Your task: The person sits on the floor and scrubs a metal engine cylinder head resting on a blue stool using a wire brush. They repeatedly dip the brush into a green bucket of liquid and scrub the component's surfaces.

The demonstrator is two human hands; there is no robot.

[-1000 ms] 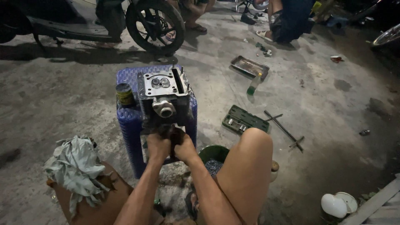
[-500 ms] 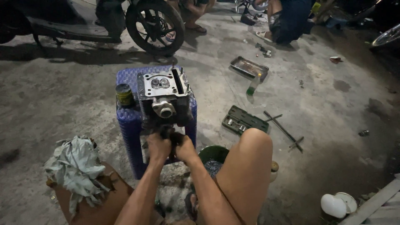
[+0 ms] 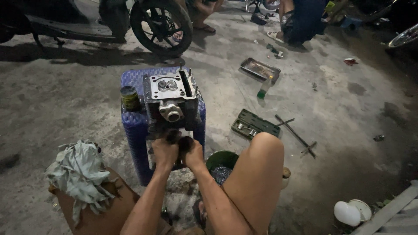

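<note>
Sitting on the concrete floor (image 3: 65, 100), a blue plastic stool (image 3: 133, 126) serves as the desk and carries a grey engine cylinder head (image 3: 172, 102), which stands square on the seat with its long axis running straight away from the person; its round port faces back toward them. Both hands meet at the near, lower edge of that casting, so the part lies directly ahead of and just above them, neither hand clearly nearer. The left hand (image 3: 164, 152) is curled with its fingers pressed against the dark underside of the head, and the right hand (image 3: 192, 153) is curled beside it, touching it; what either pinches, if anything, I cannot tell, as the fingertips are in shadow. A small yellow-green tin (image 3: 129, 97) stands on the stool just left of the head. Near the left forearm lies a pale rag (image 3: 80, 172); by the right knee sits a green bowl (image 3: 222, 160), and further right an open socket set (image 3: 254, 124)
</note>
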